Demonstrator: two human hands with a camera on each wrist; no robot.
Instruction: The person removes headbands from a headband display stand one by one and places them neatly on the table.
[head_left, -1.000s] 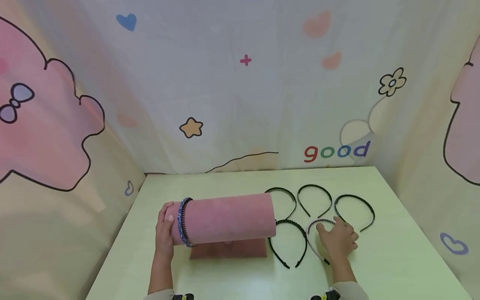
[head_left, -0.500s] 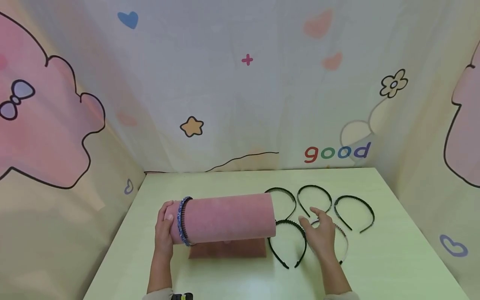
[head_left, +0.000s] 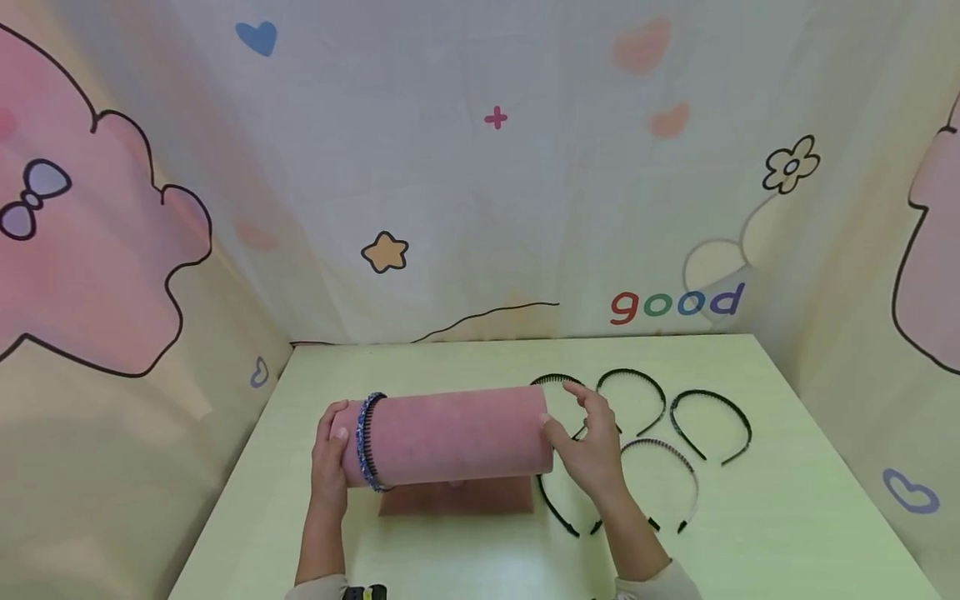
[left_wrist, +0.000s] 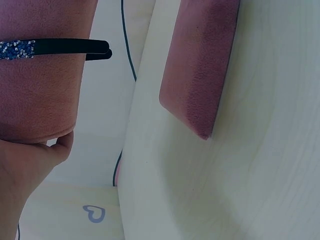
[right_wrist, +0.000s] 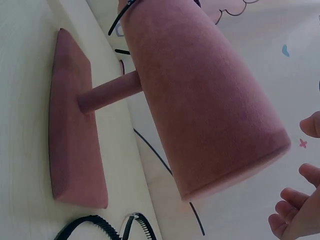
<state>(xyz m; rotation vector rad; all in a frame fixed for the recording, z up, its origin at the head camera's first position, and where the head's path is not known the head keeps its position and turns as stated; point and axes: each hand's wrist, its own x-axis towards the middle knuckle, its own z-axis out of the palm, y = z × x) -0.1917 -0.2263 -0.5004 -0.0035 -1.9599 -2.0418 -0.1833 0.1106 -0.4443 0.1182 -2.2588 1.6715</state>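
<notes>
A pink velvet headband display stand [head_left: 461, 437] has a horizontal roll on a short post [right_wrist: 112, 92] above a flat base [head_left: 457, 497]. My left hand [head_left: 328, 458] grips the roll's left end, thumb in front. Just beside it, a blue glittery headband [head_left: 365, 442] sits around the roll, its black tips [left_wrist: 100, 48] hanging below in the left wrist view. My right hand [head_left: 594, 454] is at the roll's right end with fingers spread and nothing between them; the right wrist view shows its fingertips [right_wrist: 311, 175] apart from the roll.
Several dark toothed headbands lie on the table right of the stand, among them one at the back [head_left: 630, 372] and one at the far right [head_left: 738, 417]. A pale headband [head_left: 693, 479] lies nearer, partly behind my right arm. A printed curtain [head_left: 450, 167] stands behind.
My right hand has moved left from over the pale headband to the roll's right end; the pale headband has turned and shifted slightly. My left hand stays on the roll.
</notes>
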